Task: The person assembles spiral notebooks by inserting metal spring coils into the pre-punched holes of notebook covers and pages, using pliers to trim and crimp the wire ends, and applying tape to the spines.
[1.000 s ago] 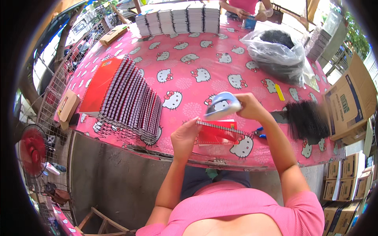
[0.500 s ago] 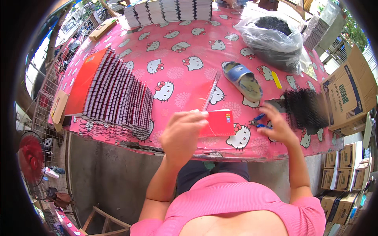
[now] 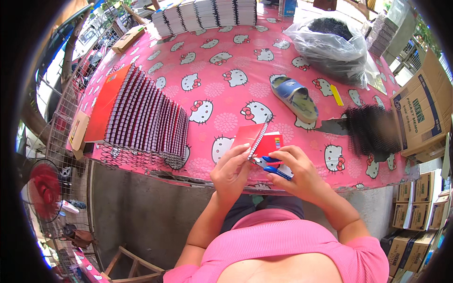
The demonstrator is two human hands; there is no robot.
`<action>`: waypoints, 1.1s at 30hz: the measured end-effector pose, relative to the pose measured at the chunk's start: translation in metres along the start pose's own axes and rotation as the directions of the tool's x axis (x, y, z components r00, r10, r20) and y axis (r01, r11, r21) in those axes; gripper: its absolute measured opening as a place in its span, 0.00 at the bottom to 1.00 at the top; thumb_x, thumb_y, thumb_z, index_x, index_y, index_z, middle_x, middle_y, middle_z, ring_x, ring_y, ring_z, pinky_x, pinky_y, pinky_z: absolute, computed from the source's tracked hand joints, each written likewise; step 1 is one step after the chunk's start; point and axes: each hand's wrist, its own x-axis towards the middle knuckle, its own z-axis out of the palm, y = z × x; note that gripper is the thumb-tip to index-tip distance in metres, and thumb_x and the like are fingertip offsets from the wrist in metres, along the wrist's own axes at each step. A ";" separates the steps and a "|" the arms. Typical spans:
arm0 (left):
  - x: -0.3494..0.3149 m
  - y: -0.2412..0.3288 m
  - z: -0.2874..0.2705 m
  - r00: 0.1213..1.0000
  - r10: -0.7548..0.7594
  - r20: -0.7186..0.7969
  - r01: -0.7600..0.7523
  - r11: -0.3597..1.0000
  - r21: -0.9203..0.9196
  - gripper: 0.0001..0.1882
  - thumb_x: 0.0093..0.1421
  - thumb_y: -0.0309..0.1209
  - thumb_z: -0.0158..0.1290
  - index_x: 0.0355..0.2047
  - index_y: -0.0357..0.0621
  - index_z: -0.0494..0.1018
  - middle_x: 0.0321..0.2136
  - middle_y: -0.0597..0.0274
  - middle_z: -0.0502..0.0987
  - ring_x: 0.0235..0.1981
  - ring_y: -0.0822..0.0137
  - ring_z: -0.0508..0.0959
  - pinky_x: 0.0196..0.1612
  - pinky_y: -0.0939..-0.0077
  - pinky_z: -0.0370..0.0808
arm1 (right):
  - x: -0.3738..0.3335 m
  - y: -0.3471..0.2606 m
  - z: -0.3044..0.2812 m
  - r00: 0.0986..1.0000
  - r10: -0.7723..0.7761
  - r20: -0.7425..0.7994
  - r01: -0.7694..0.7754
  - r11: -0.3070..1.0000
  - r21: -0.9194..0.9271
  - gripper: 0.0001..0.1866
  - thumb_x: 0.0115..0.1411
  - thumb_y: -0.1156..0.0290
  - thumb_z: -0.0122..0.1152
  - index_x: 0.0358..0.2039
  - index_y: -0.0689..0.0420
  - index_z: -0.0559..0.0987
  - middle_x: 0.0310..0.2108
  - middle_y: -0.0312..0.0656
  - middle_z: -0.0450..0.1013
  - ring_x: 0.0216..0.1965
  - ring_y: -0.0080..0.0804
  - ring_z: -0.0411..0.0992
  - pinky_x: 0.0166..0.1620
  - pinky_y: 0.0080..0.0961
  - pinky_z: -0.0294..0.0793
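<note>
My left hand (image 3: 230, 172) pinches the lower end of a small red spiral notebook (image 3: 249, 135), tilted up with its coil edge toward the right. In my right hand (image 3: 302, 173) are blue-handled pliers (image 3: 278, 172), their metal jaws against the bottom end of the notebook's coil. My fingers partly hide the jaws, so whether they grip the wire cannot be made out. Beneath lies another red notebook (image 3: 271, 146) on the pink patterned tablecloth (image 3: 226, 106). Beyond my hands sits a blue and olive slide sandal (image 3: 295, 99).
Red spiral notebooks (image 3: 141, 115) stand in a long row at left. Black spiral coils (image 3: 373, 129) lie at right beside an open cardboard box (image 3: 422, 106). Farther back are a clear plastic bag (image 3: 330, 52) with black contents, a yellow strip (image 3: 337, 95) and white book stacks (image 3: 203, 16).
My right hand has picked up the pliers from the table and brought them left to the notebook's coil. My left hand has lowered the notebook slightly and shifted right.
</note>
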 end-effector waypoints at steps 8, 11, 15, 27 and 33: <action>0.019 0.005 -0.027 0.961 0.275 0.011 -0.274 0.954 0.123 0.10 0.49 0.16 0.62 0.32 0.36 0.75 0.37 0.52 0.80 0.37 0.63 0.81 0.39 0.74 0.78 | -0.002 0.010 0.002 0.778 0.303 0.550 -0.627 0.321 0.710 0.16 0.60 0.69 0.60 0.45 0.65 0.75 0.36 0.41 0.75 0.35 0.25 0.73 0.38 0.19 0.73; 0.061 0.063 -0.067 0.942 0.321 -0.096 -0.288 0.923 0.254 0.10 0.53 0.18 0.60 0.31 0.39 0.69 0.39 0.51 0.79 0.36 0.62 0.80 0.37 0.73 0.77 | -0.002 0.021 -0.027 0.934 0.355 0.040 -0.348 0.880 0.323 0.20 0.52 0.70 0.67 0.45 0.60 0.76 0.38 0.42 0.76 0.40 0.26 0.74 0.43 0.24 0.73; 0.130 0.106 -0.151 0.622 0.397 -0.675 -0.312 0.916 0.252 0.09 0.55 0.23 0.61 0.28 0.38 0.69 0.31 0.57 0.78 0.29 0.76 0.75 0.34 0.83 0.73 | -0.024 0.087 -0.031 0.951 0.259 -0.170 -0.306 0.869 -0.389 0.23 0.46 0.66 0.71 0.41 0.62 0.76 0.43 0.49 0.71 0.47 0.46 0.69 0.51 0.37 0.68; 0.137 0.027 -0.213 0.634 0.217 -0.742 -0.151 0.976 0.156 0.12 0.58 0.21 0.54 0.42 0.33 0.67 0.37 0.52 0.77 0.39 0.67 0.76 0.48 0.75 0.73 | 0.066 0.071 0.044 0.932 -0.047 0.360 0.141 0.960 -0.242 0.34 0.47 0.65 0.70 0.53 0.63 0.68 0.52 0.53 0.67 0.55 0.49 0.65 0.56 0.36 0.67; 0.062 0.114 -0.175 0.519 0.596 -0.612 -0.552 0.781 0.292 0.17 0.60 0.28 0.52 0.46 0.32 0.66 0.41 0.47 0.75 0.43 0.55 0.77 0.51 0.59 0.73 | 0.083 0.050 0.040 0.832 0.142 0.536 0.028 0.955 -0.296 0.32 0.41 0.58 0.74 0.43 0.63 0.71 0.43 0.51 0.70 0.48 0.50 0.68 0.51 0.39 0.68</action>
